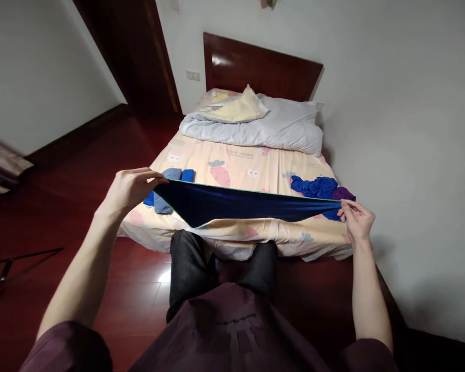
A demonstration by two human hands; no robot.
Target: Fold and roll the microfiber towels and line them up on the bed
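Observation:
A dark blue cloth (pixel 236 203) is stretched in the air between my two hands, above the front part of the bed. My left hand (pixel 137 187) pinches its left corner between thumb and fingers. At the other end, my right hand (pixel 355 219) grips the right corner, fingers closed. The cloth's upper edge is nearly straight, while its lower part sags. Behind my left hand lie folded grey-blue cloth (pixel 163 201) and a folded bright blue cloth (pixel 188 175). Crumpled blue cloth (pixel 315 187) and a purple cloth (pixel 344 194) rest on the bed near my right hand.
The bed (pixel 232 165) has a peach patterned sheet. A grey-white quilt (pixel 290 121) and a pale yellow pillow (pixel 238 107) lie near the dark wooden headboard (pixel 259 67). Walls stand at both sides. A thin dark object (pixel 8 266) is on the floor at left.

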